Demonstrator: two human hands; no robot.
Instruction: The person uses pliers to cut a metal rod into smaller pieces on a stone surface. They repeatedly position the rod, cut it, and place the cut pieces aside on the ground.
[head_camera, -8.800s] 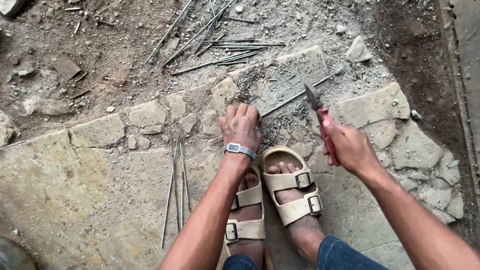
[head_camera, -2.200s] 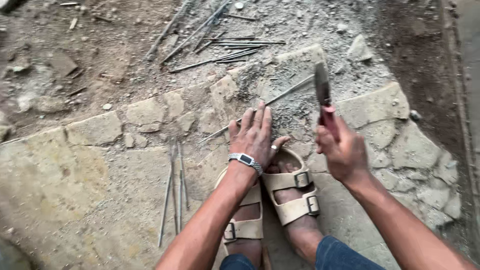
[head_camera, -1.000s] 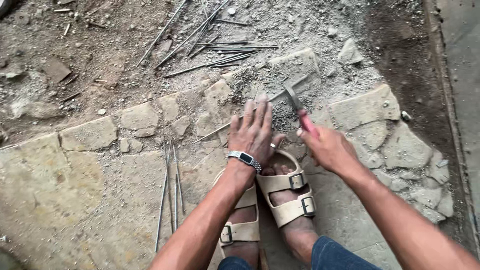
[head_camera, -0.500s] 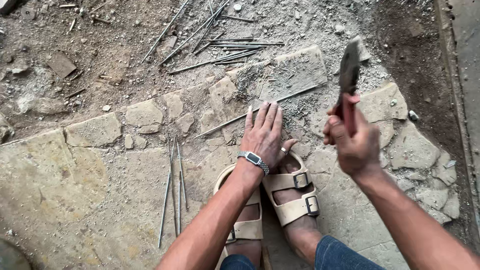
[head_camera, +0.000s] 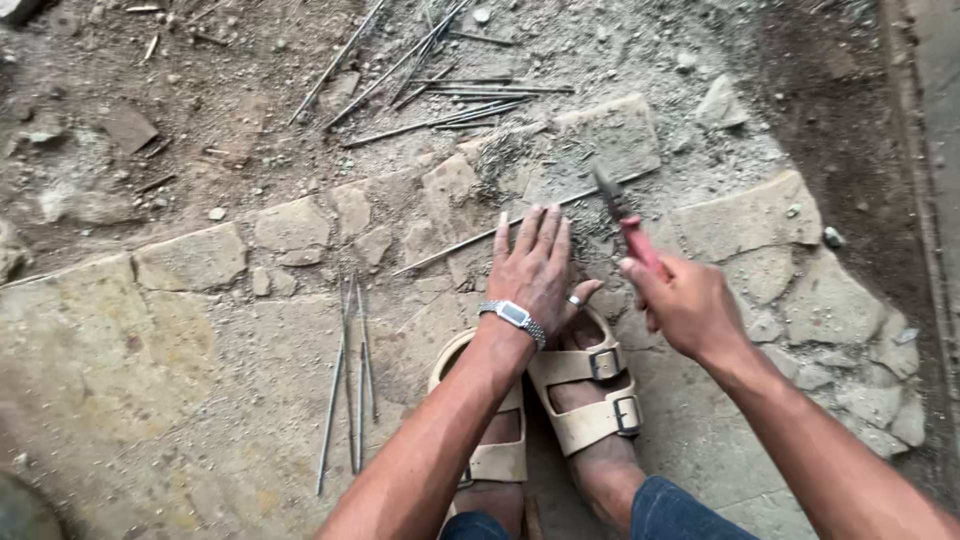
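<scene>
My left hand (head_camera: 535, 265) lies flat, fingers together, pressing a long thin metal rod (head_camera: 455, 245) onto the cracked stone ground just ahead of my sandalled feet. A watch is on that wrist and a ring on one finger. My right hand (head_camera: 680, 300) grips the red handle of a small hammer-like tool (head_camera: 618, 215), whose dark metal head is down near the rod, just right of my left fingertips.
A few straight rods (head_camera: 350, 375) lie side by side on the stone slab at the left. Several more rods (head_camera: 440, 85) are scattered in the dirt ahead. A grey block (head_camera: 610, 135) and loose stone pieces (head_camera: 715, 100) surround the spot.
Half a second ago the tool was raised high in my right hand; now it has swung down to the rod. My left hand stays pressed on the rod.
</scene>
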